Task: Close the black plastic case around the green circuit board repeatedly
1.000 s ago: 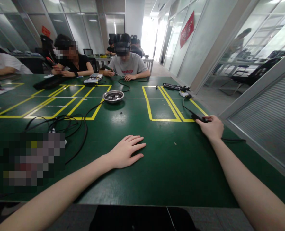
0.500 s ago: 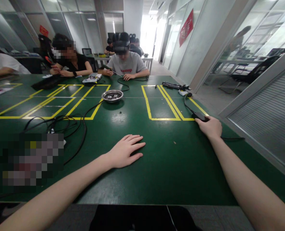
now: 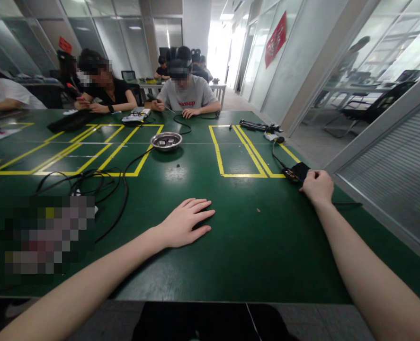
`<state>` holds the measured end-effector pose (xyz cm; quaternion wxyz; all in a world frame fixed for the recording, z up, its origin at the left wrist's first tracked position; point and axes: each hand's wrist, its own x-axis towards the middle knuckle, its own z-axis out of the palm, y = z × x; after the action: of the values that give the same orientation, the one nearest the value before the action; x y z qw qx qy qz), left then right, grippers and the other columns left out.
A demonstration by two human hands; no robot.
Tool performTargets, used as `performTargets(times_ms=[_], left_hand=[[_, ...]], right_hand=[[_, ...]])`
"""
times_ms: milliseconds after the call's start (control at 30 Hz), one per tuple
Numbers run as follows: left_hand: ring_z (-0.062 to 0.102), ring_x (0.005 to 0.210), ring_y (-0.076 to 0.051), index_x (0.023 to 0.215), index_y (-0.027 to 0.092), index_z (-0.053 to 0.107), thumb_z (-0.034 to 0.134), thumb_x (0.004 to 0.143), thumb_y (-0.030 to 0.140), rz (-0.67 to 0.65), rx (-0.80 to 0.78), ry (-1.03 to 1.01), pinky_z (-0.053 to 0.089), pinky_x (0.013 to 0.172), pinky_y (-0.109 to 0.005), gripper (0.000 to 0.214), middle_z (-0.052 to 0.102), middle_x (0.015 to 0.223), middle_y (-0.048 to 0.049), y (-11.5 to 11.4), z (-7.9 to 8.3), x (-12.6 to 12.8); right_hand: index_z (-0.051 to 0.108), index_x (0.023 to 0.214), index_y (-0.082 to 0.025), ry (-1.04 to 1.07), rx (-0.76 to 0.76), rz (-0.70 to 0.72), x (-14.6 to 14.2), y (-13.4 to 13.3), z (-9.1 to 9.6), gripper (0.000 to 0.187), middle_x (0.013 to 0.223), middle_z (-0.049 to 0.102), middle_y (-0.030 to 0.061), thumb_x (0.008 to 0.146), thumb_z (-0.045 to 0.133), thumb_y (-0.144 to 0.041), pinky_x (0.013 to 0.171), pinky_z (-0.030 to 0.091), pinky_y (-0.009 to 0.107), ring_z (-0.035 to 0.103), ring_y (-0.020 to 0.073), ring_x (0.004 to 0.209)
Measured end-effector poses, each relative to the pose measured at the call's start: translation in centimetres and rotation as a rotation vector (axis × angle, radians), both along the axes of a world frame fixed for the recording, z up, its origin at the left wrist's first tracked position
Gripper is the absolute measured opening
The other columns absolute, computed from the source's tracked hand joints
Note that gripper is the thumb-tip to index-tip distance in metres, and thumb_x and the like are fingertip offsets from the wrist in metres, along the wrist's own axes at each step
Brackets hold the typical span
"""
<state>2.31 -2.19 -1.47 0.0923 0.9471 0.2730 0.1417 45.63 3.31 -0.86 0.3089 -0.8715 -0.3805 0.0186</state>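
My left hand lies palm down on the green table with its fingers spread, holding nothing. At the right side of the table, my right hand is closed on a black box-shaped power adapter. The adapter is tilted up, and some markings or parts show on its left side, too small to make out. From it a black cable runs back to a round black plug. Another cable shows to the right of my wrist. My right fingertips are partly hidden.
A metal bowl with small metal parts stands mid-table. Coiled black cables and a blurred-out item lie at left. A folded black tripod-like stand is at the back right. Several people sit across; one holds a thin tool.
My right hand has shifted slightly right and tipped the power adapter up, so more of its side shows. My left hand stays put.
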Motion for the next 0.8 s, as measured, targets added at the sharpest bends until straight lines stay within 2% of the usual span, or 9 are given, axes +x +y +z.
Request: performTargets(times_ms=[67, 167, 367, 467, 567, 667, 733, 800], left_hand=[[0.051, 0.146, -0.031, 0.143, 0.019, 0.062, 0.055, 0.105, 0.042, 0.002, 0.004, 0.013, 0.042, 0.121, -0.053, 0.044, 0.055, 0.156, -0.0150, 0.0, 0.0, 0.0], [0.050, 0.147, -0.031, 0.143, 0.019, 0.062, 0.055, 0.105, 0.041, 0.003, 0.003, 0.017, 0.042, 0.121, -0.054, 0.045, 0.055, 0.156, -0.0151, -0.1, 0.0, 0.0], [0.049, 0.147, -0.030, 0.144, 0.023, 0.061, 0.055, 0.105, 0.042, 0.003, -0.011, 0.000, 0.041, 0.122, -0.054, 0.044, 0.054, 0.157, -0.0132, 0.0, -0.3, -0.1], [0.049, 0.148, -0.029, 0.144, 0.023, 0.061, 0.055, 0.105, 0.042, 0.004, -0.016, 0.001, 0.040, 0.122, -0.053, 0.044, 0.054, 0.158, -0.0130, 0.0, -0.3, -0.1], [0.048, 0.148, -0.030, 0.145, 0.022, 0.061, 0.055, 0.105, 0.042, 0.007, -0.018, 0.015, 0.040, 0.123, -0.054, 0.045, 0.053, 0.158, -0.0137, 0.0, -0.2, -0.1], [0.048, 0.148, -0.030, 0.145, 0.022, 0.060, 0.054, 0.105, 0.042, 0.005, -0.021, 0.021, 0.040, 0.123, -0.054, 0.045, 0.053, 0.159, -0.0136, 0.0, -0.1, -0.1], [0.048, 0.149, -0.030, 0.145, 0.021, 0.060, 0.054, 0.105, 0.042, 0.004, -0.020, 0.025, 0.040, 0.123, -0.054, 0.045, 0.052, 0.159, -0.0137, 0.0, -0.1, -0.2], [0.048, 0.149, -0.030, 0.145, 0.021, 0.060, 0.054, 0.106, 0.042, 0.006, -0.018, 0.030, 0.039, 0.123, -0.054, 0.045, 0.052, 0.159, -0.0141, 0.0, -0.1, -0.2]], right_hand=[[0.064, 0.129, -0.003, 0.080, -0.017, -0.042, -0.2, -0.2, 0.4, 0.038, 0.067, 0.067, 0.0111, 0.103, 0.043, -0.022, 0.070, 0.044, 0.030, 0.063, 0.0221, 0.067], [0.064, 0.134, -0.005, 0.148, -0.025, -0.063, -0.4, -0.2, 0.7, 0.040, 0.072, 0.070, 0.0117, 0.101, 0.046, -0.020, 0.068, 0.046, 0.029, 0.063, 0.0203, 0.062], [0.058, 0.143, -0.008, 0.122, 0.010, -0.053, -0.7, -0.2, 0.9, 0.048, 0.103, 0.074, 0.0154, 0.097, 0.054, -0.020, 0.077, 0.050, 0.033, 0.062, 0.0174, 0.059], [0.067, 0.131, -0.010, 0.082, 0.034, -0.029, -0.6, -0.2, 0.8, 0.043, 0.111, 0.073, 0.0161, 0.092, 0.064, -0.028, 0.086, 0.051, 0.038, 0.067, 0.0223, 0.073], [0.076, 0.108, -0.014, 0.018, 0.052, 0.018, -0.3, 0.0, 0.3, 0.033, 0.104, 0.073, 0.0152, 0.081, 0.075, -0.033, 0.091, 0.052, 0.043, 0.068, 0.0312, 0.095], [0.076, 0.088, -0.018, -0.040, 0.033, 0.066, 0.0, 0.3, -0.1, 0.020, 0.087, 0.071, 0.0122, 0.075, 0.079, -0.032, 0.086, 0.053, 0.045, 0.068, 0.0343, 0.093], [0.074, 0.085, -0.019, -0.044, 0.033, 0.080, 0.2, 0.3, -0.1, 0.019, 0.083, 0.070, 0.0100, 0.072, 0.080, -0.031, 0.082, 0.052, 0.043, 0.067, 0.0329, 0.088], [0.074, 0.091, -0.019, -0.036, 0.053, 0.081, 0.2, 0.2, 0.1, 0.025, 0.084, 0.069, 0.0085, 0.071, 0.082, -0.031, 0.078, 0.051, 0.040, 0.065, 0.0298, 0.085]])
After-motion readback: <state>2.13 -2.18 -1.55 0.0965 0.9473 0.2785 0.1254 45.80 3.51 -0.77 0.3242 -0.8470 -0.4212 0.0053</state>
